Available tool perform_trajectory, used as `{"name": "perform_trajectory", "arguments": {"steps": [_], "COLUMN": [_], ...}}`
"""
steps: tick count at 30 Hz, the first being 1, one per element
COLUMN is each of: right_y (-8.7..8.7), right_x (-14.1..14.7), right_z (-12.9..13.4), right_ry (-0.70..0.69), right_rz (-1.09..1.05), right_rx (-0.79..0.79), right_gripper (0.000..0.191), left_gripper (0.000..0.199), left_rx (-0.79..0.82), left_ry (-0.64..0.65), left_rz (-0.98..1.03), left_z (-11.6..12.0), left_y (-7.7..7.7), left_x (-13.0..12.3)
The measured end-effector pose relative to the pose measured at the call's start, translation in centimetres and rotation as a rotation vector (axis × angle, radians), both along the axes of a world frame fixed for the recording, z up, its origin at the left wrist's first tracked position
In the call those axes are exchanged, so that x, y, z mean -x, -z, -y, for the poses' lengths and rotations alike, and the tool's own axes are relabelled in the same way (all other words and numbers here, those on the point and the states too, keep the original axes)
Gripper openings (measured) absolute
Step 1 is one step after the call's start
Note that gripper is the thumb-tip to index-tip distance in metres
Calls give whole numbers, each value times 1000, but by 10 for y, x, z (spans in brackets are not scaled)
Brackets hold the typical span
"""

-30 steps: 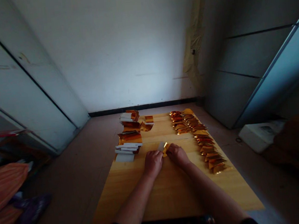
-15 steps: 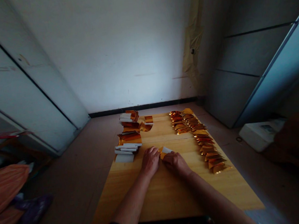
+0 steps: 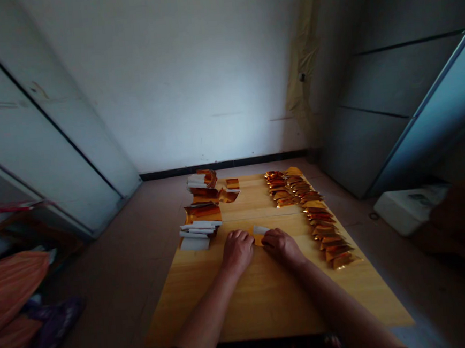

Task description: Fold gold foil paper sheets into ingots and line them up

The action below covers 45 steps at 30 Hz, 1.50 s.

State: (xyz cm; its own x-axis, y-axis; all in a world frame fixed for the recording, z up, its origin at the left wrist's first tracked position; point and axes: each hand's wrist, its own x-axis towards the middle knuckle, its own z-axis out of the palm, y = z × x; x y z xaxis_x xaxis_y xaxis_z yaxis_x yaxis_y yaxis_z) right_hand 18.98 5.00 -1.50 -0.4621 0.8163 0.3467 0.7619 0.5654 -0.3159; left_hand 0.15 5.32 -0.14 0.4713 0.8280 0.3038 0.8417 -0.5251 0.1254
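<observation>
Between my hands, a small sheet of gold foil paper (image 3: 258, 240) lies on the wooden board, partly folded, with a strip of its white back showing at the far side. My left hand (image 3: 238, 248) has its fingers closed on the paper's left end. From the right, my right hand (image 3: 282, 246) grips the other end with bent fingers. The fingertips hide both ends of the sheet. Loose gold sheets with white backs (image 3: 198, 227) are piled at the board's left edge. Folded gold paper pieces (image 3: 325, 231) stand in overlapping rows along the right.
The wooden board (image 3: 267, 310) ends just before my body. Grey cabinets stand on the left (image 3: 44, 135) and right (image 3: 378, 130), with a white wall (image 3: 193, 80) behind. A white box (image 3: 400, 211) sits on the floor at right; orange and purple bags (image 3: 16, 293) lie at left.
Both hands have shifted slightly right on the board with the paper. The sheet now lies straighter, its white strip more along the far edge. The view has moved slightly.
</observation>
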Motion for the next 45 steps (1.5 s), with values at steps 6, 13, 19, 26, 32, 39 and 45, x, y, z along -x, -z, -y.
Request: {"name": "perform_trajectory", "arguments": {"steps": [6, 13, 19, 26, 32, 39, 45], "right_y": [3, -4, -10, -8, -3, 0, -10], "right_x": [0, 3, 2, 6, 1, -4, -4], "right_z": [-3, 4, 5, 3, 0, -6, -11], "right_ry": [-19, -18, -6, 37, 54, 88, 159], "right_rz": [128, 276, 271, 230, 199, -3, -9], "right_rx": [-38, -49, 7, -19, 20, 89, 235], "right_gripper": [17, 18, 19, 18, 20, 16, 18], "left_gripper": [7, 7, 15, 16, 17, 19, 25], "left_rx": [24, -49, -96, -143, -138, -63, -25], "left_ry": [-39, -54, -56, -51, -61, -50, -1], "left_rz": [-11, -22, -20, 2, 13, -15, -70], "left_z": [0, 3, 3, 4, 4, 14, 19], "left_y": [-3, 2, 6, 11, 12, 8, 6], "left_x": [-4, -5, -7, -4, -4, 0, 6]}}
